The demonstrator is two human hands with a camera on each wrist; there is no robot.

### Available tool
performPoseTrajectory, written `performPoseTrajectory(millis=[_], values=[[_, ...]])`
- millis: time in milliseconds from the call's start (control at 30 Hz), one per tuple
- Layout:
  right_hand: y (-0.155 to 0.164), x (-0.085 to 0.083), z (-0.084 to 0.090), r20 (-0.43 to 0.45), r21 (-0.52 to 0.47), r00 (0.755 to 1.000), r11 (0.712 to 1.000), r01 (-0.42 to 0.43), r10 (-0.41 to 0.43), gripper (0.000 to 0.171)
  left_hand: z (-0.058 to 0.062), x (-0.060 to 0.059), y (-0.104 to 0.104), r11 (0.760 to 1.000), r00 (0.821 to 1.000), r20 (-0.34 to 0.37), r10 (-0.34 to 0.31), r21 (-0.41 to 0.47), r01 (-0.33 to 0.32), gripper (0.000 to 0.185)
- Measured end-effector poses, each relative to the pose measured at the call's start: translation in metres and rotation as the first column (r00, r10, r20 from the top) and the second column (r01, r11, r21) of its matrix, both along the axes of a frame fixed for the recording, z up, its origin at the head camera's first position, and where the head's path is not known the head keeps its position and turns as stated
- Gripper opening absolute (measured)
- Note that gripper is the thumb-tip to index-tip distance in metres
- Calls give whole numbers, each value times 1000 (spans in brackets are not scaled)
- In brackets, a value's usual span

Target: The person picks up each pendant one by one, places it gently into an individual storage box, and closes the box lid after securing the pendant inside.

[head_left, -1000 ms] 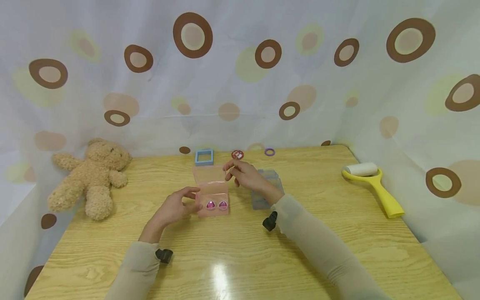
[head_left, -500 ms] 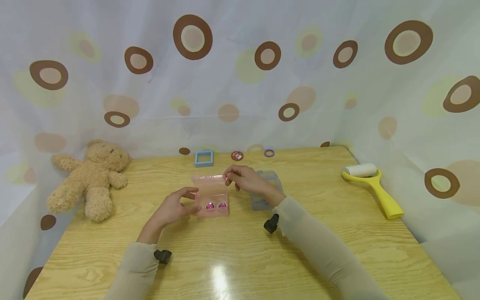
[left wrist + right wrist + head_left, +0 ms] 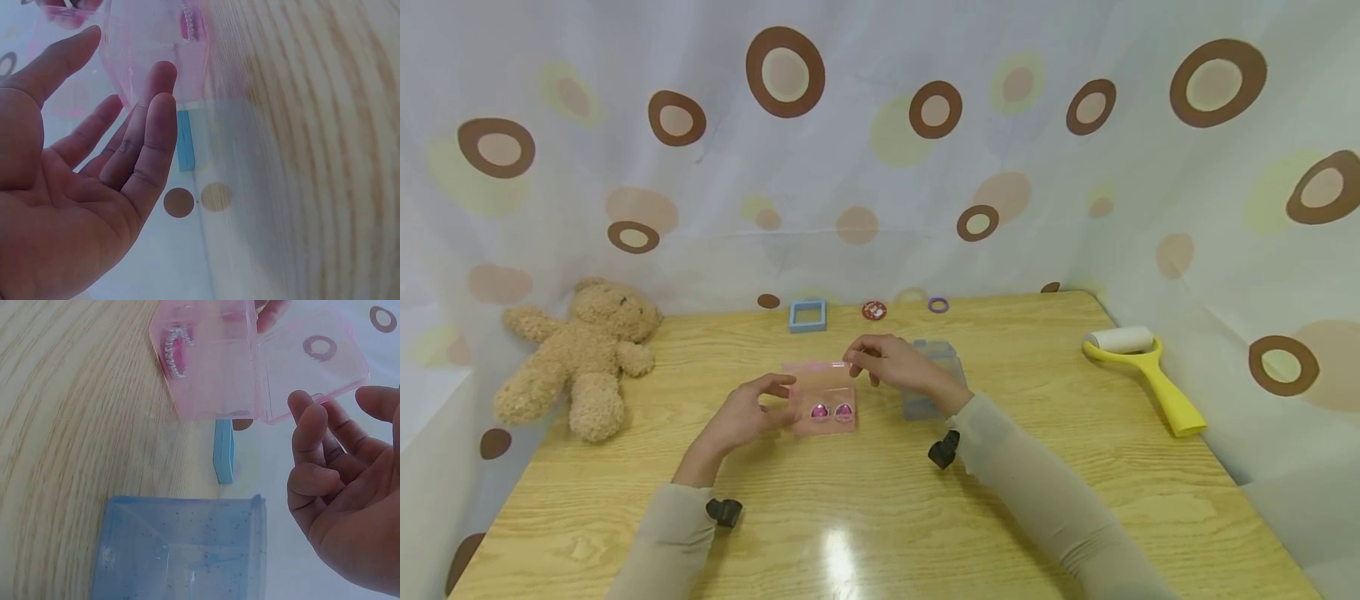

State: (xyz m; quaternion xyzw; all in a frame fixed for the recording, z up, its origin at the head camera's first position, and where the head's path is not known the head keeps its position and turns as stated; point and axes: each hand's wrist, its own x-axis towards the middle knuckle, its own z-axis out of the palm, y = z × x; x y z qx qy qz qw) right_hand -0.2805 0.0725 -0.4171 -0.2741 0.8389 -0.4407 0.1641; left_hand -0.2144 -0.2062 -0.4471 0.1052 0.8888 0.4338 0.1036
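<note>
A translucent pink box [image 3: 823, 423] lies on the table with its hinged lid [image 3: 820, 377] raised and tilted. Two pink gem-like pieces [image 3: 819, 412] with pale beaded trim show at the front of the box; whether inside or on its face I cannot tell. At the box's left side is my left hand [image 3: 748, 417], fingers extended and thumb apart. My right hand [image 3: 887, 362] is at the lid's right edge. In the right wrist view its bent fingertips [image 3: 301, 400] meet the lid's edge, with the thumb held apart from them.
A translucent blue box [image 3: 955, 367] stands behind my right wrist. Along the back are a light blue square frame [image 3: 807, 327], a red round piece [image 3: 874, 311] and a purple ring [image 3: 938, 305]. A teddy bear [image 3: 580, 358] lies left; a yellow-handled roller [image 3: 1157, 375] lies right.
The pink lid has swung from lying far back to a more upright, forward tilt. My right hand has lowered slightly along with it. My left hand stays at the box's side.
</note>
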Motion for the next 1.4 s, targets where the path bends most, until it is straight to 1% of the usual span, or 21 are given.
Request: performPoseTrajectory(millis=[133, 333, 533, 767, 867, 1033, 1133, 1267, 1400], values=[[0, 1, 0, -3, 17, 1000, 1000, -13, 13, 35, -1, 0, 0, 1000, 1000, 10, 2, 13, -2, 58], [-1, 1, 0, -2, 18, 1000, 1000, 2, -2, 33, -1, 0, -2, 1000, 1000, -13, -10, 23, 10, 56], [0, 3, 1, 5, 27, 1000, 1000, 1, -1, 29, -1, 0, -3, 999, 1000, 11, -18, 49, 18, 57], [0, 4, 0, 14, 32, 1000, 999, -22, 22, 22, 0, 0, -4, 1000, 1000, -1, -12, 13, 12, 58], [0, 4, -1, 10, 42, 999, 999, -34, 33, 22, 0, -1, -4, 1000, 1000, 5, -4, 19, 4, 58], [1, 4, -4, -17, 78, 999, 996, -42, 43, 21, 1, -1, -4, 998, 999, 50, 10, 68, -13, 69], [1, 3, -7, -36, 96, 998, 994, -56, 60, 22, 1, -1, -4, 995, 997, 71, 7, 99, -14, 73], [1, 3, -11, -53, 95, 994, 992, -88, 93, 26, 2, -1, -6, 991, 997, 79, -11, 134, 1, 71], [2, 4, -13, -95, 116, 990, 989, -96, 107, 25, 2, -1, -9, 988, 996, 74, -39, 153, 28, 67]])
